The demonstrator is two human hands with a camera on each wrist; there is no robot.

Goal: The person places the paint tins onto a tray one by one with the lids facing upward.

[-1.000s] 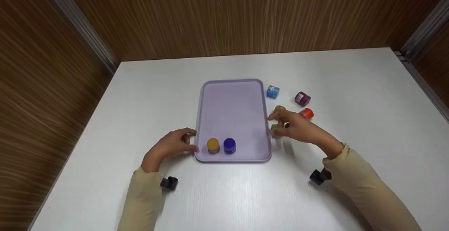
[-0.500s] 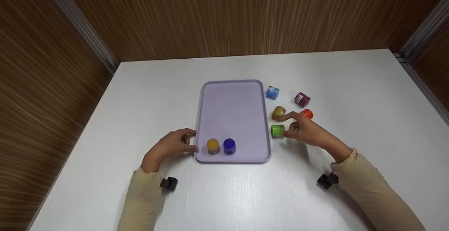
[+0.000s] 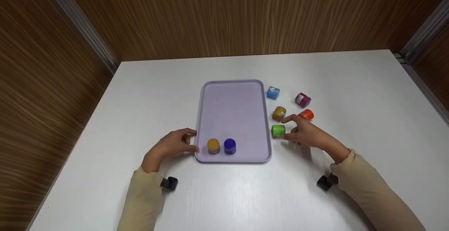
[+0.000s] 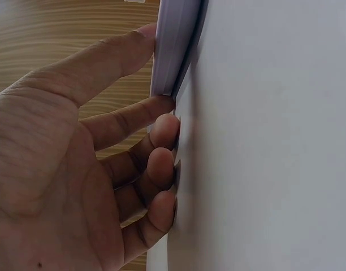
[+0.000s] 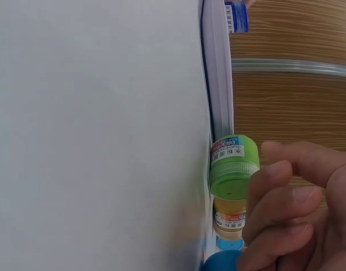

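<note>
A lilac tray [image 3: 233, 101] lies on the white table, with a yellow-orange paint jar [image 3: 213, 146] and a dark blue paint jar [image 3: 229, 146] standing in its near left part. My left hand [image 3: 172, 143] touches the tray's left rim with thumb and forefinger; its other fingertips rest on the table in the left wrist view. My right hand [image 3: 307, 132] is beside a green paint jar [image 3: 278, 131] lying on its side by the right rim. Its thumb is close to that jar, contact unclear, and its forefinger reaches near an ochre-yellow jar [image 3: 279, 113]. Nothing is gripped.
Beyond the right hand lie a light blue jar [image 3: 273, 92], a purple jar [image 3: 302, 100] and an orange-red jar [image 3: 306, 114], the last partly behind the hand. Brown wood-grain panels [image 3: 245, 17] stand along the table's back and left.
My right hand has drawn back rightward from the tray's rim, uncovering the green and ochre-yellow jars, then barely moved. The left hand and the tray have kept their places.
</note>
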